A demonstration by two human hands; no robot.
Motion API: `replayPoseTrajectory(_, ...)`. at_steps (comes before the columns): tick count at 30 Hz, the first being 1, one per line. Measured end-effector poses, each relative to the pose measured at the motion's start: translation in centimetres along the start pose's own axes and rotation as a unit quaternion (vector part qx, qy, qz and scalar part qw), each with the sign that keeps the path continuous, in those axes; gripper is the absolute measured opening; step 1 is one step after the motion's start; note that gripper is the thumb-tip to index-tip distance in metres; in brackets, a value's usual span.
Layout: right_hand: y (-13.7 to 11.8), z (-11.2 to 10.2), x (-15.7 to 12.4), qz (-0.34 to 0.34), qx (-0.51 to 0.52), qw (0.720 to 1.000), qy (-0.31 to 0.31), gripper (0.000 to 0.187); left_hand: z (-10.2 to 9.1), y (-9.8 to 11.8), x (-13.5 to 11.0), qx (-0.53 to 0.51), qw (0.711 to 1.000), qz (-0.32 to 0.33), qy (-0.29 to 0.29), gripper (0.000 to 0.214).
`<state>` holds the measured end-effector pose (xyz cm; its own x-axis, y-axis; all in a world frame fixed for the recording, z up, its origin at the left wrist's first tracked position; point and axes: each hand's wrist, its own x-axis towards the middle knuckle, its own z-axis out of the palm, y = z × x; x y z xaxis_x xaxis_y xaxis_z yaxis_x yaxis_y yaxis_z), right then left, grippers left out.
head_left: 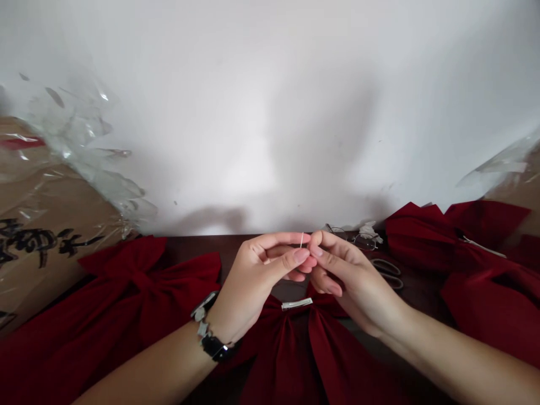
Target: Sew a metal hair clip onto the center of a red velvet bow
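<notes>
My left hand (264, 270) and my right hand (346, 275) meet fingertip to fingertip above the table's middle. Between them stands a thin needle (301, 240), pinched upright; which hand grips it I cannot tell for sure, both touch it. Any thread is too fine to see. Below the hands lies a dark red velvet bow (295, 343) with a silver metal hair clip (297, 304) across its centre. A black and silver bracelet (208, 332) circles my left wrist.
Another red bow (126, 292) lies at the left, more red bows (472, 264) at the right. A cardboard box wrapped in clear plastic (46, 214) stands far left. Wire glasses (358, 239) and hair ties (390, 273) rest near the white wall (270, 112).
</notes>
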<state>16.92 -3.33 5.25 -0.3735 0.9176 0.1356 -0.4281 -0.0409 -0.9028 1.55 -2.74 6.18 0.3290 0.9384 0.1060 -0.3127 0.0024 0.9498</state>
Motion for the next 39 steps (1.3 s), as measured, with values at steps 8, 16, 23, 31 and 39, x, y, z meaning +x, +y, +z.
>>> replayPoseTrajectory(8, 0.2, 1.0, 0.5, -0.069, 0.049, 0.996, -0.022, 0.028, 0.2, 0.9, -0.7, -0.012, 1.0, 0.022, 0.01, 0.017)
replayPoseTrajectory(16, 0.1, 1.0, -0.3, -0.064, 0.047, 0.995, -0.061, 0.023, 0.2, 0.9, -0.9, 0.007, 0.999, 0.038, -0.019, 0.009)
replayPoseTrajectory(23, -0.5, 1.1, -0.8, -0.08, 0.009, 0.993, -0.091, 0.018, 0.0, 1.0, -1.1, 0.014, 0.999, 0.042, -0.03, 0.002)
replayPoseTrajectory(31, -1.2, 0.7, -0.8, -0.057, -0.026, 0.993, -0.098, 0.019, -0.2, 0.8, -1.1, 0.027, 0.998, 0.033, -0.037, 0.005)
replayPoseTrajectory(39, -1.7, 0.7, -0.8, -0.012, -0.021, 0.995, -0.096, 0.022, -0.1, 0.8, -0.9, 0.036, 0.996, 0.067, -0.049, 0.013)
